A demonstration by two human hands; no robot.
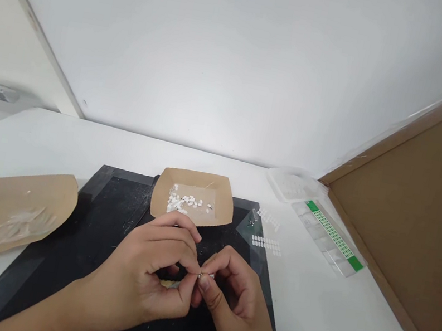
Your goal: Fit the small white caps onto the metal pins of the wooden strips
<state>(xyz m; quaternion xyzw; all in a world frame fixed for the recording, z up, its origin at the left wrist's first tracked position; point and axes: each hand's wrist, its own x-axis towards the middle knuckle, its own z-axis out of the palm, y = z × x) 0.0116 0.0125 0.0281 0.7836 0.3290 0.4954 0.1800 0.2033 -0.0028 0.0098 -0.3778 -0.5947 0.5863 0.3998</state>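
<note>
While the left hand (141,262) and right hand (239,301) narrowly pinch a tiny pale piece (199,276), fine adjustment seems underway, calling next for steady pressure.

A smooth white worktop (330,322) carries a flat black rectangular mat (61,257), with a long brown cardboard tray (10,184) at the mat's left edge and a smaller brown cardboard tray (197,178) across its far edge. Along the mat's right edge lie a small clear plastic bag (251,224) and small white oval pieces in rows (267,244). Farther right are a clear plastic case with a green-and-white strip (330,237), a translucent white plastic container (294,186) just behind it and a brown cardboard panel (415,220) standing along the side.
</note>
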